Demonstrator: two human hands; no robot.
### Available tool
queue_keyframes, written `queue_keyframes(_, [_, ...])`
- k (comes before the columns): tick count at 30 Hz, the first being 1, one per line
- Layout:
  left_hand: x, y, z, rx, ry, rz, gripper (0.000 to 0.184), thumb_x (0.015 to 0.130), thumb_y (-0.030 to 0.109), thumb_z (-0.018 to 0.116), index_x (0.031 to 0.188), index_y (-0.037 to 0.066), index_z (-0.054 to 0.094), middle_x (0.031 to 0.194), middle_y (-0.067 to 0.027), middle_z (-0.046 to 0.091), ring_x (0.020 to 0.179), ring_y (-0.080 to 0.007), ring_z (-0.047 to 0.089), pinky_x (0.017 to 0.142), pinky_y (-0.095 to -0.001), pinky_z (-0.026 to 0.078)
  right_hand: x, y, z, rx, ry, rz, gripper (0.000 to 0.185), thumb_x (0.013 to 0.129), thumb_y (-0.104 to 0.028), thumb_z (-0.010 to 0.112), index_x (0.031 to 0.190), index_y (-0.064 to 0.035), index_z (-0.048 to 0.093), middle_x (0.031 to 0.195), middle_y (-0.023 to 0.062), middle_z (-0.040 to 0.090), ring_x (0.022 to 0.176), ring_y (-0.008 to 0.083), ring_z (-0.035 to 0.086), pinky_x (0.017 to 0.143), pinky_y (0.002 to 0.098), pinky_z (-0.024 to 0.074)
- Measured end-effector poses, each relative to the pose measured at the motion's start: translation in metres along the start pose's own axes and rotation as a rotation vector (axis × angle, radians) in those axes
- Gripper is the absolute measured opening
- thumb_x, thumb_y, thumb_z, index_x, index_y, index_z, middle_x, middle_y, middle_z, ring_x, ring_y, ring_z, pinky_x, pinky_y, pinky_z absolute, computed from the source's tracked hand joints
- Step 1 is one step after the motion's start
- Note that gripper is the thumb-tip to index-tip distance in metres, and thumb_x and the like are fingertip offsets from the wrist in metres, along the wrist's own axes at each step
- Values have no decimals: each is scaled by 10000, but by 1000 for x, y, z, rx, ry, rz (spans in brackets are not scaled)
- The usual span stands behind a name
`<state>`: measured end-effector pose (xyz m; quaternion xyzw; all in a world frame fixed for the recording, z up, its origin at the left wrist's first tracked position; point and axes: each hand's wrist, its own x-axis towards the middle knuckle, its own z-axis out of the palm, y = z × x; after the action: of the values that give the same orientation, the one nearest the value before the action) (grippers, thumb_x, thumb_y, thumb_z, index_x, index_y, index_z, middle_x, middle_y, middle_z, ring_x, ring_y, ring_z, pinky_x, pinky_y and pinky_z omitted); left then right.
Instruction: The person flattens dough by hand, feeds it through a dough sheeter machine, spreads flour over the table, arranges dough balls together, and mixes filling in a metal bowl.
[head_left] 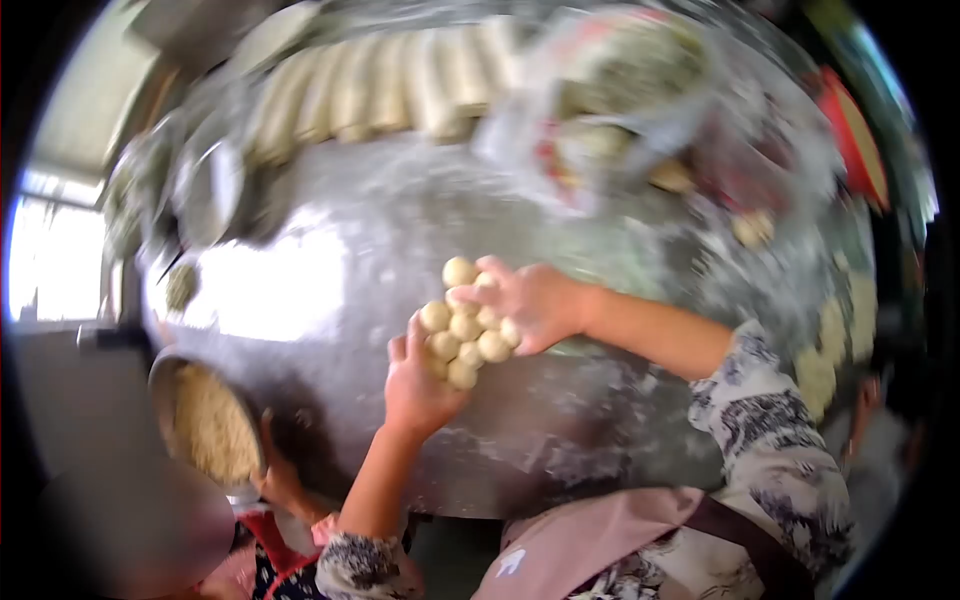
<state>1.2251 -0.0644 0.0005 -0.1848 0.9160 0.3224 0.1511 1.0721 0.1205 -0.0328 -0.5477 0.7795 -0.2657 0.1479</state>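
Several pale, round dough balls [465,327] sit bunched together on the metal table [590,400], between my two hands. My left hand [420,385] is curled against the left and lower side of the bunch, its thumb beside the balls. From the right, my right hand [540,303] reaches over the bunch, with fingers bent across the upper balls. Some balls are partly hidden under its fingers. Whether the bunch is lifted off the surface or rests on it is hard to tell.
Long pale rolls [385,85] line the back. Plastic bags [635,75] stand at back right, near a red container [850,145]. Flat dough pieces [818,375] lie at the right edge. At lower left, another person's hand [283,478] touches a bowl [163,390] of crumbly filling.
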Motion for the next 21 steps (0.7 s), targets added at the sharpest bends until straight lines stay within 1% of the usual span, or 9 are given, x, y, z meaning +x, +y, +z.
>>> queue_keyframes(4, [-30, 65, 56, 38, -141, 98, 1059, 622, 244, 826, 1472, 32, 230, 1270, -198, 455, 1150, -397, 517, 945, -450, 488, -123, -13, -6, 58, 99, 216, 848, 611, -206, 781, 1382, -224, 429, 1233, 237, 450, 673, 347, 644, 598, 423, 554])
queue_keyframes(5, [18, 59, 70, 63, -89, 77, 1059, 626, 239, 824, 1475, 31, 225, 1264, -192, 458, 1150, -395, 518, 941, -449, 491, -95, 44, 5, 48, 96, 160, 847, 612, -205, 779, 1382, -222, 428, 1227, 234, 451, 675, 348, 644, 598, 421, 555])
queue_keyframes(7, [-13, 112, 104, 67, -120, 203, 1079, 633, 263, 833, 1486, 34, 215, 1265, -196, 458, 1154, -390, 522, 937, -442, 498, -182, 18, -26, -62, 115, 265, 846, 613, -202, 777, 1382, -220, 426, 1215, 229, 454, 678, 351, 645, 597, 418, 556])
queue_keyframes(11, [-21, 183, 159, 118, -248, 339, 1067, 651, 288, 821, 1496, 48, 216, 1295, -211, 447, 1152, -381, 533, 931, -436, 506, -286, 27, -25, -117, 184, 506, 857, 618, -231, 788, 1392, -238, 420, 1327, 265, 435, 768, 363, 668, 654, 425, 565])
queue_keyframes(12, [45, 193, 181, 126, -114, 388, 1064, 655, 293, 817, 1498, 47, 216, 1303, -213, 443, 1158, -379, 532, 935, -434, 504, -265, 99, -40, -197, 248, 435, 861, 618, -240, 792, 1394, -244, 419, 1342, 266, 431, 797, 367, 670, 674, 429, 566])
queue_keyframes(15, [41, 262, 235, 252, -167, 588, 1056, 672, 316, 804, 1501, 41, 211, 1317, -225, 436, 1162, -387, 530, 954, -428, 494, -362, 104, -62, -152, 259, 594, 875, 615, -265, 804, 1398, -261, 416, 1374, 261, 426, 880, 380, 671, 725, 442, 566])
queue_keyframes(18, [54, 331, 277, 243, -203, 610, 1101, 629, 332, 837, 1492, 26, 225, 1312, -227, 443, 1160, -396, 528, 979, -430, 480, -418, 134, -97, -122, 227, 745, 882, 601, -282, 818, 1396, -280, 436, 1405, 225, 423, 990, 390, 649, 781, 454, 557])
queue_keyframes(19, [106, 361, 283, 241, -119, 612, 1124, 606, 331, 856, 1491, 31, 230, 1310, -224, 442, 1156, -398, 531, 986, -432, 478, -404, 198, -133, -166, 237, 665, 878, 600, -282, 817, 1394, -278, 444, 1412, 219, 419, 1004, 390, 643, 796, 455, 554])
queue_keyframes(21, [111, 406, 306, 208, -116, 649, 1146, 583, 331, 861, 1489, 24, 230, 1312, -224, 445, 1184, -392, 518, 998, -430, 470, -439, 222, -165, -194, 226, 662, 869, 597, -282, 816, 1389, -274, 459, 1425, 207, 413, 1032, 392, 632, 824, 456, 546])
